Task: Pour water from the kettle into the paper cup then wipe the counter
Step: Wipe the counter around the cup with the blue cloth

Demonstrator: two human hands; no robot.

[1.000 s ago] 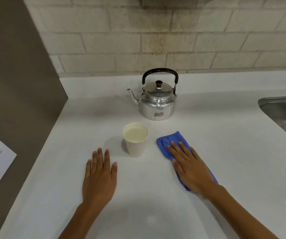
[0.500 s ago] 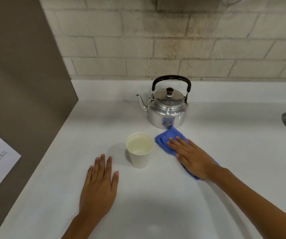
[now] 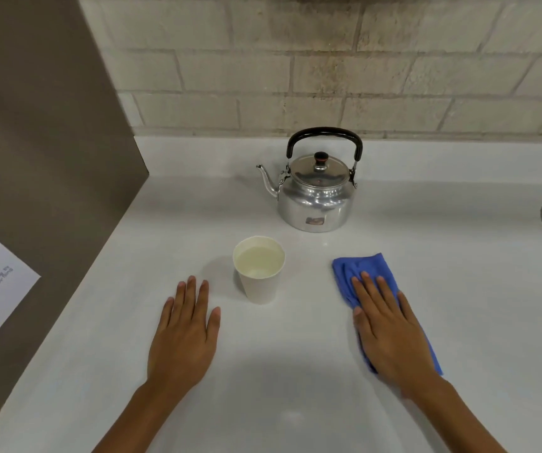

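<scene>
My left hand (image 3: pixel 183 338) lies flat, palm down, on the surface (image 3: pixel 279 371), just left of the paper cup (image 3: pixel 259 269) and not touching it, fingers (image 3: pixel 191 294) straight and close together, thumb angled out toward the cup. My right hand (image 3: pixel 390 335) sits well to the right of the cup, pressed flat on the blue cloth (image 3: pixel 366 268) (fingers spread a little, pointing away from me). Both forearms are bare and angle inward from the near edge.
</scene>
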